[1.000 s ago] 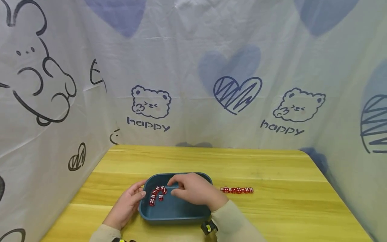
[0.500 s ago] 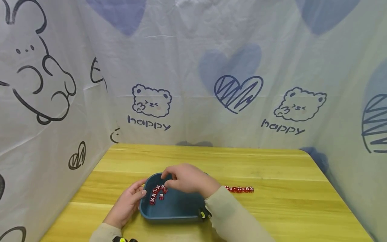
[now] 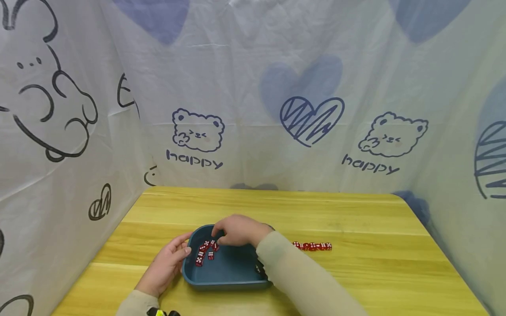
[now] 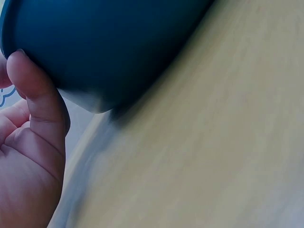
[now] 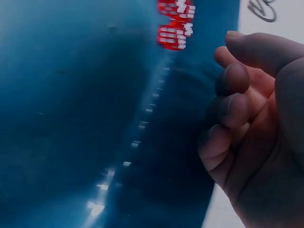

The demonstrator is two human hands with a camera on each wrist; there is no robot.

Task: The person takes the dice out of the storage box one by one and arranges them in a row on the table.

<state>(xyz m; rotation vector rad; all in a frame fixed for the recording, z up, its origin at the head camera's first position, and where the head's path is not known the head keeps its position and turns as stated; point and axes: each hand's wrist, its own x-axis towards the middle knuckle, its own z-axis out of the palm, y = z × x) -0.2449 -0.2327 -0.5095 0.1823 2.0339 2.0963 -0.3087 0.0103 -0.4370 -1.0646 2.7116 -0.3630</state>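
Observation:
In the head view, a dark blue-green plastic tray (image 3: 233, 284) stands on the table with several red dice (image 3: 199, 261) loose in its left part. My left hand (image 3: 168, 265) grips the tray's left side; the left wrist view shows the thumb (image 4: 35, 80) at the rim. Over the tray's far side, my right hand (image 3: 239, 230) reaches in with bent fingers, close to the dice at the far left. The right wrist view shows red dice (image 5: 173, 35) beyond the fingers (image 5: 235, 78), apart from them, and nothing visible between thumb and fingers.
A row of red dice (image 3: 314, 246) lies on the yellow wood-grain table (image 3: 375, 263) right of the tray, its left end partly hidden by the right sleeve (image 3: 292, 263). White printed cloth (image 3: 245, 87) hangs behind and at both sides.
My right hand has moved left and away from me over the tray, nearer the dice; its sleeve now covers the tray's right end. The left hand has stayed at the tray.

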